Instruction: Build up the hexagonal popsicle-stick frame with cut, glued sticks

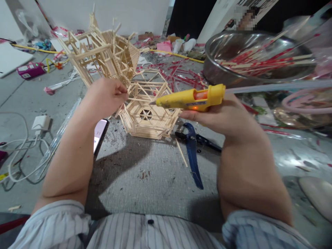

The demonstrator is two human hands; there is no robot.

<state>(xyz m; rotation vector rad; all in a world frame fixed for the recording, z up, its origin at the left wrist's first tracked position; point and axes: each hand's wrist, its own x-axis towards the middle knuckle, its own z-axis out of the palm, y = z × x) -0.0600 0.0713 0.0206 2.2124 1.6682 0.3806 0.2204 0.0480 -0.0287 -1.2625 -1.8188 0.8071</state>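
My right hand point(220, 116) is wrapped round a yellow hot glue gun point(184, 99). An orange light glows on its side, and its nozzle points left over a small wooden-stick model point(149, 133). This model has stacked, many-sided walls and a spoked pattern in its floor. At its upper left edge, my left hand point(107, 95) pinches with closed fingers on what looks like a thin wooden stick point(138, 99); the fingertips partly hide it. Behind my left hand stands a taller wooden-stick model point(103, 52). A clear glue stick point(249, 88) trails from the gun's back.
Blue-handled cutters point(193, 155) and a loose stick point(181, 153) lie in front. A phone point(100, 135) is beside my left forearm. At right, a metal basin point(220, 71) holds red-wrapped sticks. A white charger point(40, 123) with cables and a purple device point(31, 70) lie left.
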